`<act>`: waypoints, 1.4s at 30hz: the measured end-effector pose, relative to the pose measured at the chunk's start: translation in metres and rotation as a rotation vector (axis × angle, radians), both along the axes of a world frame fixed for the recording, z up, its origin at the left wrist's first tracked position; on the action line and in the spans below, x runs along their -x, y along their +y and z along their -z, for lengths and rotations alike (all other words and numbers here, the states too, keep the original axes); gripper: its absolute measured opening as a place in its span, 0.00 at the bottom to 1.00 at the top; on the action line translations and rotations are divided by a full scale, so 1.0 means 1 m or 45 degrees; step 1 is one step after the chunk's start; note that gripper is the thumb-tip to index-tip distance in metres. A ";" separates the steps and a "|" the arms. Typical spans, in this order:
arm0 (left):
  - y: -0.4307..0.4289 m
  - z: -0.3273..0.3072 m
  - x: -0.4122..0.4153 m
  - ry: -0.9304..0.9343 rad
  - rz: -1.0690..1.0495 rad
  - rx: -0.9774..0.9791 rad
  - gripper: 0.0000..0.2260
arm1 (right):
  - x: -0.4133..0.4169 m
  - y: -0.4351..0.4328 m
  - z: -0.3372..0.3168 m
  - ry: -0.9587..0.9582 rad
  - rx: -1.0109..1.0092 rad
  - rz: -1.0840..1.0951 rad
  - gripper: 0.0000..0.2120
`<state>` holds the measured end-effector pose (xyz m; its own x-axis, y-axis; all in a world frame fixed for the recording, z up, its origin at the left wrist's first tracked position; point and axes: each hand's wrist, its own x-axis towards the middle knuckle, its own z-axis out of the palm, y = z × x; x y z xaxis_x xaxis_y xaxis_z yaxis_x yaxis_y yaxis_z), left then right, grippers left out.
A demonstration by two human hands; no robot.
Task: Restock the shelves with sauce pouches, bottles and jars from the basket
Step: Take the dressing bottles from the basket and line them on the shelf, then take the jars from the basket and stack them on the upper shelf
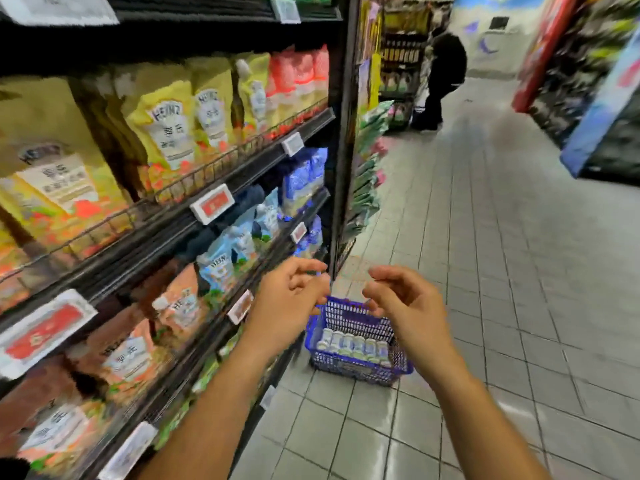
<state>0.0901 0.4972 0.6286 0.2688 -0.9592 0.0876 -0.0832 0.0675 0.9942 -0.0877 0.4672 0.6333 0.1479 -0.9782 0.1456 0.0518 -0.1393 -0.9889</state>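
A blue plastic basket (360, 370) stands on the tiled floor beside the shelving, with a row of several pale jars (353, 346) lying inside it. My left hand (291, 299) and my right hand (401, 299) hover in the air above the basket, fingers loosely curled, both holding nothing. To the left, dark shelves (214, 188) carry yellow Heinz sauce pouches (166, 129) on an upper level, light blue pouches (239, 247) on the middle one and orange-pink pouches (180, 306) lower down. The picture is blurred by motion.
The shelf unit ends in a black upright (341, 168) just behind the basket. A grey tiled aisle (485, 271) runs ahead. A person in dark clothes (441, 77) stands far down it by another rack. More shelving (595, 98) lines the right side.
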 end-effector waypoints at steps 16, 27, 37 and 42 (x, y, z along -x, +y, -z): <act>-0.137 0.044 0.081 0.056 0.156 -0.222 0.05 | 0.103 -0.100 0.044 0.155 -0.216 0.276 0.06; -0.247 0.079 0.067 0.042 0.281 -0.361 0.06 | 0.090 -0.200 0.076 0.201 -0.344 0.330 0.04; -0.346 0.121 0.042 0.018 0.373 -0.513 0.05 | 0.064 -0.281 0.113 0.159 -0.487 0.413 0.05; -0.380 0.149 0.043 0.039 0.389 -0.599 0.05 | 0.066 -0.311 0.133 0.191 -0.560 0.412 0.04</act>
<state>0.0467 0.1174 0.4794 -0.0320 -0.9278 -0.3717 -0.1004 -0.3670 0.9248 -0.1540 0.1565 0.5008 -0.1822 -0.9408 -0.2858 -0.0705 0.3024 -0.9506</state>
